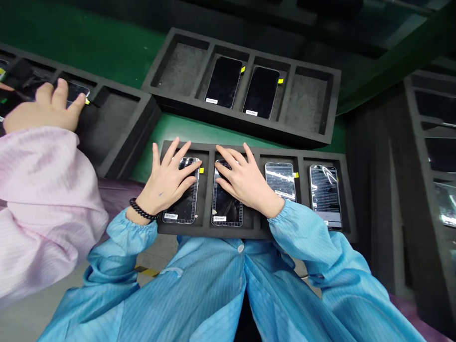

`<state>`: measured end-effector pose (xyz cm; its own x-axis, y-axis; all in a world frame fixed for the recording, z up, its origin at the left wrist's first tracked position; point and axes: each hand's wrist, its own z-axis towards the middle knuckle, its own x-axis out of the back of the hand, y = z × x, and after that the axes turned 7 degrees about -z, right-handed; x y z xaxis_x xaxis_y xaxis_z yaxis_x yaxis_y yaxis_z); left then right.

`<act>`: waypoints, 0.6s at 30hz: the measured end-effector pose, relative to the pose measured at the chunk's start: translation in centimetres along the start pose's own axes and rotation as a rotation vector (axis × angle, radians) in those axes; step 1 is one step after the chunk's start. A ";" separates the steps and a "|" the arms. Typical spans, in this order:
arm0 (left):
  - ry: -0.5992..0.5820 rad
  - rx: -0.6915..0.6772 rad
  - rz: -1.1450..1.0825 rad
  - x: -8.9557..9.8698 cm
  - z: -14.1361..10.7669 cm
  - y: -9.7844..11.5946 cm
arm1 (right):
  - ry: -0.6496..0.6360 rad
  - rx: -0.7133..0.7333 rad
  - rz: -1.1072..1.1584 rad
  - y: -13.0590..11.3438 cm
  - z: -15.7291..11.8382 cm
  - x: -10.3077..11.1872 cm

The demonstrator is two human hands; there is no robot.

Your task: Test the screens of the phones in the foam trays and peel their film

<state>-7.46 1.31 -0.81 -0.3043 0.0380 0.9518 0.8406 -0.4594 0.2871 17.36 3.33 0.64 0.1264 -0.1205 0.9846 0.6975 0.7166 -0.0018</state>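
Your left hand [168, 180] and right hand [247, 183] lie flat, fingers spread, on phones [226, 203] in the near tray [258, 229] on the green bench [108, 55]; a second tray [325, 115] sits behind it.

Your left hand [168, 180] lies flat, fingers spread, on the first phone [184, 202] in the near foam tray [252, 230]; your right hand [247, 183] rests the same way on the second phone [225, 208] beside it; two more phones [280, 181] sit in the slots to the right; a farther tray [315, 108] on the green table [96, 51] holds two dark phones [225, 81]; a co-worker's hand [42, 110] in a pink sleeve [37, 187] touches another tray [114, 125] at left.
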 end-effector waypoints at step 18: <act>0.001 0.204 -0.021 2.0 -2.4 -0.9 | -0.019 -0.147 -0.022 1.2 -2.5 0.6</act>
<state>-9.85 -0.30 0.61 -0.3230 0.0453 0.9453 0.9073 -0.2694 0.3229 20.05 2.42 0.82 0.0978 -0.1213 0.9878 0.7960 0.6053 -0.0045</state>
